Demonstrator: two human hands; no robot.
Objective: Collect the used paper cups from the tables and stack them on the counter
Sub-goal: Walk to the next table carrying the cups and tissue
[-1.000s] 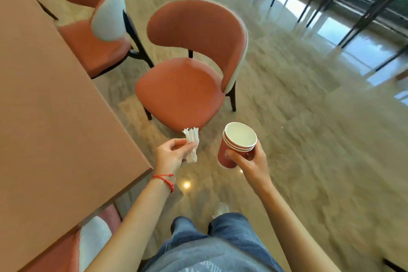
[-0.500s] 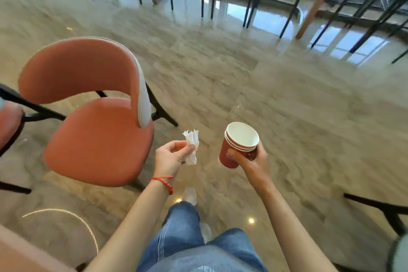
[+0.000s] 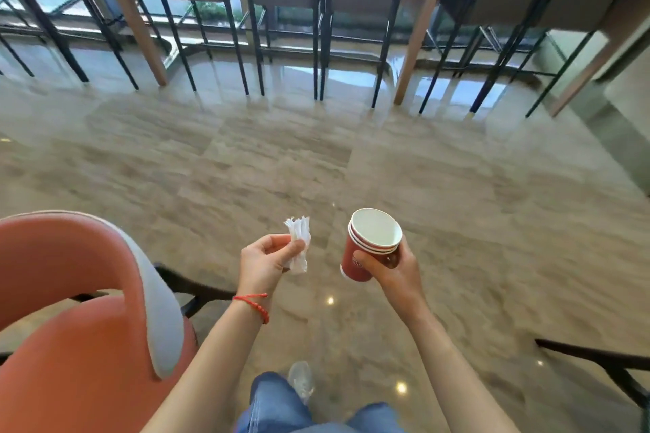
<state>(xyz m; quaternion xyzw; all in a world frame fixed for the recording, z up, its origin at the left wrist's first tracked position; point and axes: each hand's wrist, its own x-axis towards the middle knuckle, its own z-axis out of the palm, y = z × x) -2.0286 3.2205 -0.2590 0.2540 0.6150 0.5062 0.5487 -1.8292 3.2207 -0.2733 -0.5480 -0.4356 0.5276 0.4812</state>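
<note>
red nested cups are gripped by the right hand; the left hand pinches a napkin. best carried upright and level to the counter.

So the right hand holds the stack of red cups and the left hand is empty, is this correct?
Not quite. In the head view the right hand does hold the stack of red cups, but the left hand is not empty: it pinches a crumpled white napkin.
</note>
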